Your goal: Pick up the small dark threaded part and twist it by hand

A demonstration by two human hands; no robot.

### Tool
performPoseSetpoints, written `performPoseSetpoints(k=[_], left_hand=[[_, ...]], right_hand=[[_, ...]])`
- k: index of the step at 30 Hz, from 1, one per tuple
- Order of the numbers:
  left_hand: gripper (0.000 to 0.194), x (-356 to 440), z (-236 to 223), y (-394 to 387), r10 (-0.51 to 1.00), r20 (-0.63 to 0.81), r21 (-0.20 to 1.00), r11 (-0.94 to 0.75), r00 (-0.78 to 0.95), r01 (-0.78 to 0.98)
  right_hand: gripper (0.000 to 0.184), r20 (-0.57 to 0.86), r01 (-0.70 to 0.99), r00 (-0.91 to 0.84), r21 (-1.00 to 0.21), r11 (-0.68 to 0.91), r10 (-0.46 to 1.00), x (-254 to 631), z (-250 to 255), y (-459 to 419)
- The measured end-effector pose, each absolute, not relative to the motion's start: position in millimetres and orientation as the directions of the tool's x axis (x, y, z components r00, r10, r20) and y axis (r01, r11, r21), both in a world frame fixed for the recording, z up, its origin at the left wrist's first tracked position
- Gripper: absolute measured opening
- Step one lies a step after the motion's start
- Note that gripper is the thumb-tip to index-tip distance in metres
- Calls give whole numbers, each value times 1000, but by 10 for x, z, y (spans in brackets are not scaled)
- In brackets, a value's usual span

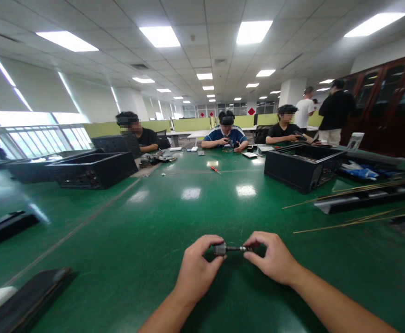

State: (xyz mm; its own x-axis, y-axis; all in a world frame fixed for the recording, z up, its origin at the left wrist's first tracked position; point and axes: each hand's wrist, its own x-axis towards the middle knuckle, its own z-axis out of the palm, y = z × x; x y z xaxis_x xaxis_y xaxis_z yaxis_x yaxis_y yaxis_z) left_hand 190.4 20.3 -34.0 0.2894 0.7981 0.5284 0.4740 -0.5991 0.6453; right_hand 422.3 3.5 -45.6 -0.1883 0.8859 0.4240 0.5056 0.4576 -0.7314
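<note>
Above the green table [209, 208], a small metal shaft with a grey cylinder [220, 249] at one end lies level between my two hands. My left hand [200, 263] pinches the thick cylinder between thumb and fingers. At the other end, the thumb and fingertips of my right hand [273, 256] close on the tip of the thin shaft [236, 249]. The bare middle of the shaft shows between the hands. Exactly what kind of part this is, I cannot make out.
A red screwdriver [215, 170] lies farther out. Black computer cases stand left [93, 169] and right [302, 166]. Thin yellow rods [334, 194] stick out from the right over a metal channel. A dark flat slab [28, 300] lies front left. Several people sit or stand beyond.
</note>
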Motion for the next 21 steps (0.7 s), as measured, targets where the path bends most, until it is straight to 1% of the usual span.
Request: performPoseSetpoints(k=[6, 10, 12, 15, 17, 21], left_hand=[[28, 1896, -348, 207, 808, 516, 653, -587, 286, 479], [27, 1893, -317, 191, 853, 452, 679, -519, 261, 519], [26, 1890, -302, 203, 877, 417, 684, -476, 239, 552], [26, 1860, -291, 259, 899, 398, 709, -428, 184, 560], [31, 1790, -271, 301, 908, 402, 741, -398, 118, 541], [51, 1385, -175, 290, 916, 400, 771, -327, -15, 547]], right_hand=[[8, 431, 529, -176, -717, 454, 885, 4247, -454, 46], [9, 406, 504, -147, -754, 422, 902, 4281, -460, 78], [12, 361, 482, -118, -794, 371, 925, 4320, -511, 139], [17, 237, 456, -64, -857, 240, 969, 4397, -645, 270], [18, 190, 415, -40, -890, 189, 981, 4438, -733, 350], [19, 176, 388, -47, -904, 180, 983, 4447, -819, 416]])
